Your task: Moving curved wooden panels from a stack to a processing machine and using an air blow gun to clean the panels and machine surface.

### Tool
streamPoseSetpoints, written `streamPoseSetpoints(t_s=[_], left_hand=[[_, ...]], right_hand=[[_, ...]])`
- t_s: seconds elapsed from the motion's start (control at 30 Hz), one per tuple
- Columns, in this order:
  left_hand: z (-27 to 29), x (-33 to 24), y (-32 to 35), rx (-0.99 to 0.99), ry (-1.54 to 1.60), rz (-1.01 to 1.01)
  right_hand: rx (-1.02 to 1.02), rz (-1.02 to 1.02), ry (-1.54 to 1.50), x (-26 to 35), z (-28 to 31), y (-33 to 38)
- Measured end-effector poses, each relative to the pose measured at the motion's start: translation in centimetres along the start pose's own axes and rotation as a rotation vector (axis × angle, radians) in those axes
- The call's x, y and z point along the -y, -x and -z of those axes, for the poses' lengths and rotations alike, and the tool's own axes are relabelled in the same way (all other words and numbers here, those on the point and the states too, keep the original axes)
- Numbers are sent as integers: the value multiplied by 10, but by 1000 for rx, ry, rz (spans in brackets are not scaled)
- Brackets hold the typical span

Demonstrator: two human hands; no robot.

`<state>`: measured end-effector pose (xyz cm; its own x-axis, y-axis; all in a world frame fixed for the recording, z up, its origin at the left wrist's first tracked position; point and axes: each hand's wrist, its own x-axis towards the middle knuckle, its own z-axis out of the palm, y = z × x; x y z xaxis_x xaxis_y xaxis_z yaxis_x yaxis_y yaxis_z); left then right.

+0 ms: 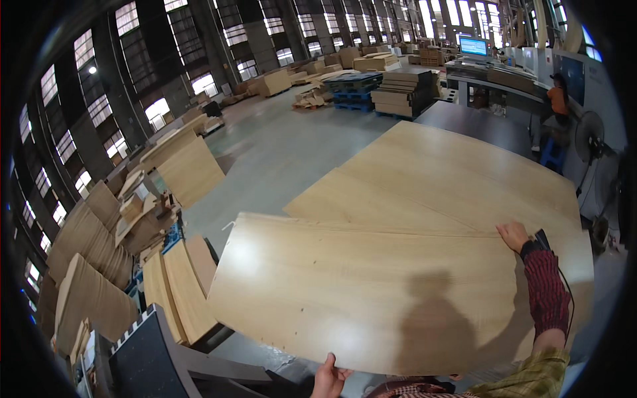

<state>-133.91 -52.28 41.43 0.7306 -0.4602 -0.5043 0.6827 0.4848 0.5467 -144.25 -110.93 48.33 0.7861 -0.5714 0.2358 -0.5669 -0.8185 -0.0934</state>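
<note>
A large light wood-grain board [371, 292] is held nearly flat in front of me, its left end raised over the floor. My left hand [328, 379] grips its near edge at the bottom. My right hand [514, 235], in a dark red checked sleeve, grips its far edge on the right. The board lies over a wider stack of similar boards [438, 179] that stretches away from me. My shadow falls on the held board.
Stacks of wood panels [99, 265] crowd the left side, with a dark cart frame [152, 351] at lower left. Grey floor [285, 146] lies ahead, with pallets of boards [405, 93] beyond. A person in orange [559, 99] stands by a machine at right, near a fan [589, 136].
</note>
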Motion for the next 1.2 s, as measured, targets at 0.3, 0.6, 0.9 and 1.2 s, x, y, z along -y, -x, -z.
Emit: streamPoseSetpoints(t_s=[0.3, 0.6, 0.9, 1.2], left_hand=[[-82, -9, -155, 242, -307, 271], [-181, -76, -202, 688, -798, 291], [-34, -121, -242, 442, -594, 299], [162, -248, -223, -46, -303, 113]], right_hand=[[28, -378, 121, -105, -67, 28], [-392, -428, -224, -93, 16, -83], [428, 280, -797, 295, -30, -125], [1096, 1078, -615, 599, -99, -94]])
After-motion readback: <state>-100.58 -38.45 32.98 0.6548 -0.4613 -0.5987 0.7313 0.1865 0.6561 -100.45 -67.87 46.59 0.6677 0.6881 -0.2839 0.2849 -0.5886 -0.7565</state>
